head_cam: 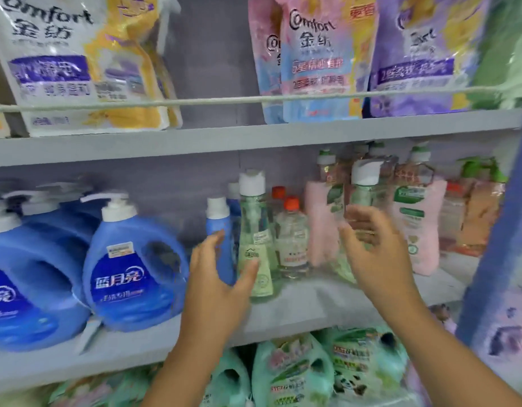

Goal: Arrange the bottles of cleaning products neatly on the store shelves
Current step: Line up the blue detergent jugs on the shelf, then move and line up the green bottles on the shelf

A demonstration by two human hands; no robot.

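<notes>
two hands were spread: the left hand [221, 277] touched the upright green bottle [255, 245], the right hand [374, 248] hovered before another bottle [364, 195].

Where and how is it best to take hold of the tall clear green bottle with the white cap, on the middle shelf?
Probably at the waist of the tall green bottle, just above its label, coming from the front. It stands upright at the shelf front, with a blue bottle on its left and a clear red-capped bottle on its right. The left hand is nearest.
</notes>
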